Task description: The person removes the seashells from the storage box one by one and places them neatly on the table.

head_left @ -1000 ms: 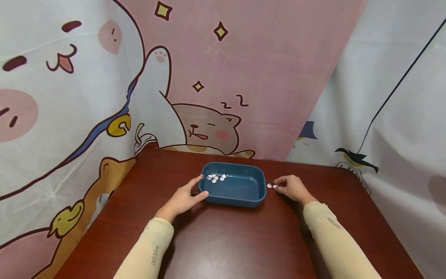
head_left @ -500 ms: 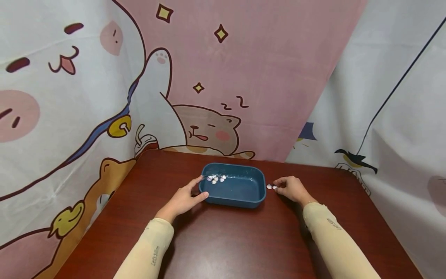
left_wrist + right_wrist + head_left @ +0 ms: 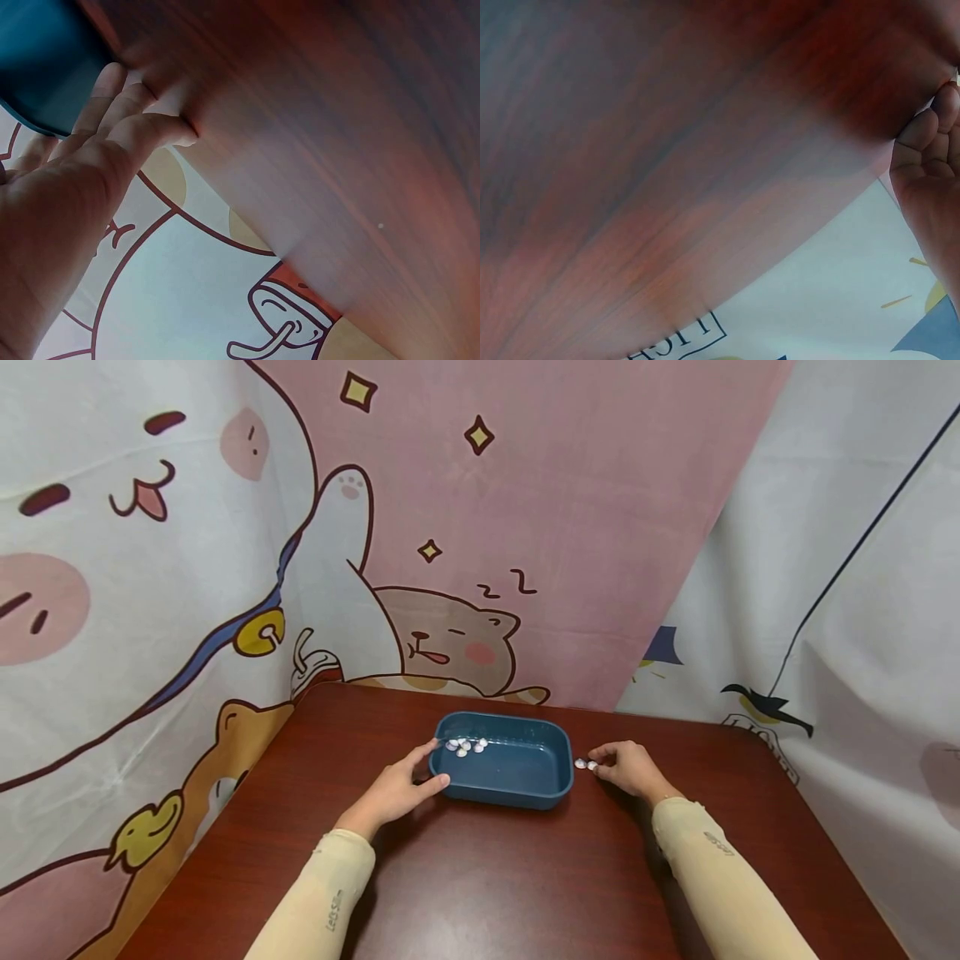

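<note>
A blue rectangular tub [image 3: 517, 793] stands on the table. Around its left end spreads my left hand [image 3: 393, 789], thumb on the near rim and a finger at the left rim; in the left wrist view several fingers reach down outside the tub. Several small whitish shells [image 3: 461, 747] lie inside, toward the back left. To the right of the tub, my right hand [image 3: 630, 768] pinches a small whitish shell [image 3: 592, 766] at the table with thumb and finger. Another shell [image 3: 580, 763] lies just left of it, close to the tub's right wall. The right wrist view shows only curled fingers [image 3: 919, 129].
A dark red wooden table [image 3: 480, 877] bears everything. Its far edge meets a hanging cloth [image 3: 600, 527] printed with cartoon animals, and more cloth hangs at both sides. Pale sleeves cover both forearms.
</note>
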The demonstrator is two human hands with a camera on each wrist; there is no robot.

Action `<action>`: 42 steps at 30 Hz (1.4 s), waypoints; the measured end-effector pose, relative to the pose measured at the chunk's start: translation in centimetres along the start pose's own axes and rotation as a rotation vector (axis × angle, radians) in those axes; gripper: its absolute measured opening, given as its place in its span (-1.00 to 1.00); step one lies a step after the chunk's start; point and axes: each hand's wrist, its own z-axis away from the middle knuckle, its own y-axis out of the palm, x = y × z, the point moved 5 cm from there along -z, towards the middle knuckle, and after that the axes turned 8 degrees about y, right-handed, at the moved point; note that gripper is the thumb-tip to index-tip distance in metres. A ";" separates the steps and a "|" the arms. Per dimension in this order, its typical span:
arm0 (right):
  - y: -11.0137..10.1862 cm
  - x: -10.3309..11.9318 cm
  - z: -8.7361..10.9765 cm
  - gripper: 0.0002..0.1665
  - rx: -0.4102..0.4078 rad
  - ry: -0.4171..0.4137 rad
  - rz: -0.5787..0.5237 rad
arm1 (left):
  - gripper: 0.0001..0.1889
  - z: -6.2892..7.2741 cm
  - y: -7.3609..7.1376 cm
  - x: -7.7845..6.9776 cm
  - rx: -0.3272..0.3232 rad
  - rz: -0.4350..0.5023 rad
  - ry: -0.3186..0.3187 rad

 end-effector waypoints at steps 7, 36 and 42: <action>0.0 0.1 0.0 -0.73 -0.006 0.002 0.012 | -0.14 0.0 0.0 -0.1 -0.004 -0.003 0.007; 2.7 18.0 -1.3 -0.59 0.021 -0.197 -0.102 | -0.04 -0.5 -0.8 -0.6 0.010 -0.073 0.028; 8.8 21.5 -2.0 -0.59 0.101 -0.165 0.166 | 0.01 -0.8 0.1 -0.7 0.033 -0.042 0.021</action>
